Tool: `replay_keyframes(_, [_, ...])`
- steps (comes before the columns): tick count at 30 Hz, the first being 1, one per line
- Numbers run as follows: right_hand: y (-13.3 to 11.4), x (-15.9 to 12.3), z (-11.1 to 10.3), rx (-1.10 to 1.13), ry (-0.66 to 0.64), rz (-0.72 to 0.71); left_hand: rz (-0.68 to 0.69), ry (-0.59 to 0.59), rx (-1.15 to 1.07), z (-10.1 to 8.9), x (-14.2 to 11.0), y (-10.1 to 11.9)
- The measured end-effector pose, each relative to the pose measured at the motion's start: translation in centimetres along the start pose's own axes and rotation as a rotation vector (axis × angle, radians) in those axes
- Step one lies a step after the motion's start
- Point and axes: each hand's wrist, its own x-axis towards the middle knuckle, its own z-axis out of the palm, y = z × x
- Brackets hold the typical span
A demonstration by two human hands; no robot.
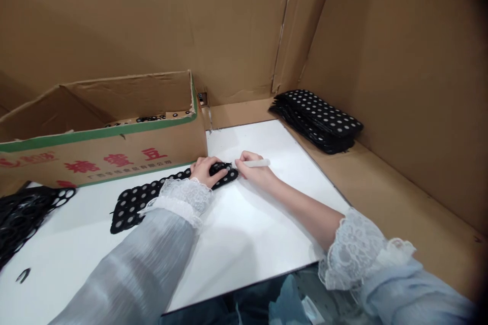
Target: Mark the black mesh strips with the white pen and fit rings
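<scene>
Black, grey-dotted strip [133, 202] lies on a white board [229, 249], just in front of the carton [186, 144] with red lettering; its far right end reaches past the carton's front right corner. Left hand [205, 171] on that end, near the same corner: fingers bent over the strip, thumb laid across it; whether they pinch or only press, cannot tell. Right hand [256, 170] farther right of the carton, beside the strip's tip, fingers closed round a slim white tool [257, 163]. Tool's working end hidden by the fingers. Well right of the carton, a pile of dotted black sheets [316, 117]. Left front of the carton: black holed webbing [23, 218], and nearer the wearer a small curved black scrap [23, 275]. Lace-cuffed sleeves on both arms.
</scene>
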Motion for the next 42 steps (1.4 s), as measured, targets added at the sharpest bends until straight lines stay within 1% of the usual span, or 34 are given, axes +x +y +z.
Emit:
replay_keyframes(5, [-0.3, -0.3, 0.1, 0.078, -0.007, -0.083, -0.083, 0.052, 0.004, -0.3, -0.2, 0.9])
replay_keyframes(7, [-0.2, -0.4, 0.2, 0.088, -0.021, -0.078, -0.093, 0.048, 0.002, -0.3, -0.2, 1.2])
replay_keyframes(10, [0.0, -0.3, 0.4, 0.053, -0.015, -0.059, -0.096, 0.033, 0.007, -0.2, -0.2, 1.3])
replay_keyframes(15, [0.0, -0.4, 0.5, -0.054, -0.005, -0.144, -0.093, 0.014, 0.019, 0.0, 0.0, 0.9])
replay_keyframes(20, [0.2, -0.2, 0.2, -0.068, 0.010, -0.141, -0.083, 0.015, 0.034, 0.1, -0.1, 0.8])
replay_keyframes(22, [0.3, 0.1, 0.1, -0.010, 0.003, -0.108, -0.078, 0.023, 0.032, 0.1, -0.2, 0.9])
replay_keyframes(24, [0.4, 0.3, -0.1, 0.057, -0.012, -0.032, -0.075, 0.028, 0.026, 0.0, -0.3, 1.0])
replay_keyframes(27, [0.5, 0.6, -0.4, 0.126, -0.066, 0.058, -0.066, 0.023, 0.014, 0.0, -0.4, 1.1])
replay_keyframes(33, [0.3, 1.1, -1.1, 0.197, -0.167, 0.096, -0.016, -0.015, 0.039, 0.2, -0.6, 0.9])
replay_keyframes(39, [0.5, 1.3, -2.0, 0.240, -0.328, 0.139, -0.007, -0.032, 0.029, 0.1, -0.3, 0.9])
replay_keyframes(42, [0.7, 1.3, -2.3, 0.228, -0.333, 0.157, 0.001, -0.071, 0.009, -0.1, 0.0, 0.9])
